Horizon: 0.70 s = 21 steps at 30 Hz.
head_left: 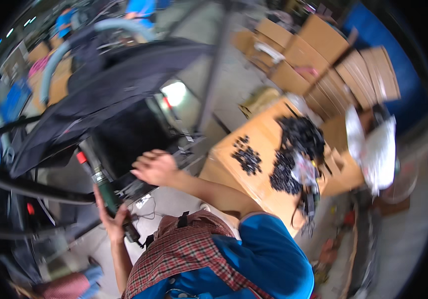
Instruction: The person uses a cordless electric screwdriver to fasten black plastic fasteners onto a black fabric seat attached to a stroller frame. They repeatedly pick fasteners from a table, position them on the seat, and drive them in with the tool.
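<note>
My left hand (110, 217) is wrapped round the body of a green and black electric screwdriver (108, 193). The tool slants up and to the left, with a metal collar and a red piece (81, 157) near its far end. Over the near edge of a black fabric panel (129, 132), my right hand (155, 168) is held with its fingers curled in, slightly blurred. Whatever those fingers may hold is hidden. The panel belongs to a black-framed piece with a long dark fabric cover (119, 82) arching over it.
At my right, a cardboard box (219, 162) serves as a table, bearing small black parts (247, 157) and a heap of black pieces (301, 137). Open cartons (306, 55) stand behind it. A dark upright tube (213, 74) rises beyond the panel. Other people are at the far left and lower left.
</note>
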Each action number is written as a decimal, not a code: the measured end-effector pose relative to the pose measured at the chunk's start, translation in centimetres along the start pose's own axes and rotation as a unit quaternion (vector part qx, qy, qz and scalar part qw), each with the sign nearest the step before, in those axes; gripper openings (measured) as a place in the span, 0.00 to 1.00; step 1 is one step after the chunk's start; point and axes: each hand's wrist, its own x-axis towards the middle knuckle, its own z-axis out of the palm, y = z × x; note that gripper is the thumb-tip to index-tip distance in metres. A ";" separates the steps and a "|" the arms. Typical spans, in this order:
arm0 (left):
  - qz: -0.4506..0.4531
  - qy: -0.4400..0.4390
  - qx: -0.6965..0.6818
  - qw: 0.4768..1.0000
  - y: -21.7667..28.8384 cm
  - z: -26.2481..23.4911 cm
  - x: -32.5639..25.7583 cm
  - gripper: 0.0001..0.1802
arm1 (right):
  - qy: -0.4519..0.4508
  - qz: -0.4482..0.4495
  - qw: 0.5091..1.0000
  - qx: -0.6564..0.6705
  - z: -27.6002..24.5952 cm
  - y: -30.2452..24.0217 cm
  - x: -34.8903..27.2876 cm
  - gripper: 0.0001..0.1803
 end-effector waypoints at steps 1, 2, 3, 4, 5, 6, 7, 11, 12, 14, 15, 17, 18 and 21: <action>-0.002 0.008 0.000 1.000 0.4 0.4 0.1 0.56 | 0.016 -0.007 1.000 0.006 0.5 0.1 0.4 0.15; -0.009 0.003 -0.021 1.000 0.3 0.5 0.3 0.56 | -0.027 0.005 0.997 0.078 0.4 0.4 0.8 0.14; -0.008 -0.016 -0.029 0.999 0.8 1.2 0.3 0.57 | 0.030 -0.028 0.990 0.134 -0.3 1.0 0.9 0.15; -0.008 -0.033 -0.035 0.999 1.7 1.8 0.2 0.58 | 0.088 -0.062 0.976 0.189 -1.3 1.6 0.8 0.16; -0.016 -0.054 -0.033 0.998 2.5 2.5 -0.6 0.61 | 0.088 -0.072 0.976 0.183 -2.9 2.1 -0.1 0.17; -0.040 -0.077 -0.040 0.995 3.5 3.5 -1.1 0.65 | 0.089 -0.085 0.976 0.179 -4.9 2.9 -1.8 0.17; -0.081 -0.106 -0.050 0.990 4.3 4.2 -1.9 0.67 | 0.084 -0.102 0.974 0.184 -6.8 3.3 -3.8 0.18; -0.231 -0.253 -0.083 0.936 3.2 9.0 -3.8 0.69 | -0.027 0.130 0.988 0.073 -9.9 10.6 -18.7 0.11; -0.240 -0.287 -0.063 0.925 2.5 10.7 -4.0 0.68 | -0.063 0.191 0.978 0.053 -11.8 12.2 -22.0 0.11; -0.290 -0.313 -0.021 0.904 1.6 13.5 -4.8 0.66 | -0.053 0.297 0.952 0.047 -14.3 16.1 -29.3 0.10; -0.289 -0.328 0.006 0.899 1.1 15.0 -4.9 0.66 | -0.084 0.396 0.913 0.041 -16.7 17.0 -31.3 0.10; -0.304 -0.353 0.055 0.883 0.4 17.3 -5.0 0.66 | -0.120 0.397 0.905 -0.090 -18.9 19.9 -35.9 0.10; -0.311 -0.373 0.080 0.871 0.3 18.3 -4.9 0.65 | -0.113 0.457 0.878 -0.090 -19.7 21.2 -37.5 0.10; -0.303 -0.414 0.091 0.854 0.3 21.2 -4.7 0.64 | -0.178 0.437 0.863 -0.183 -19.8 24.0 -40.4 0.10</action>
